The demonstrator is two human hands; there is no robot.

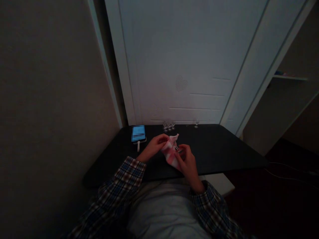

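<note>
A pink and white cloth point(169, 158) is held above the front part of a dark table, between my two hands. My left hand point(157, 143) pinches its upper left edge. With thumb and fingers curled, my right hand point(186, 160) grips the cloth's right side. In the cloth's fold, by my right fingertips, a small shiny clear piece point(176, 147) shows; it looks like glass, but its full shape is hidden. Several small stemmed glasses point(169, 125) stand grouped at the table's back edge. Another stemmed glass point(196, 124) is apart from them to the right.
The dark table point(219, 151) backs onto a white panelled door point(184, 59). At its left lies a device with a lit screen point(138, 133), a white strap or stand in front of it. A white box-like surface point(219, 183) sits below the front edge. Cables point(286, 166) run at right.
</note>
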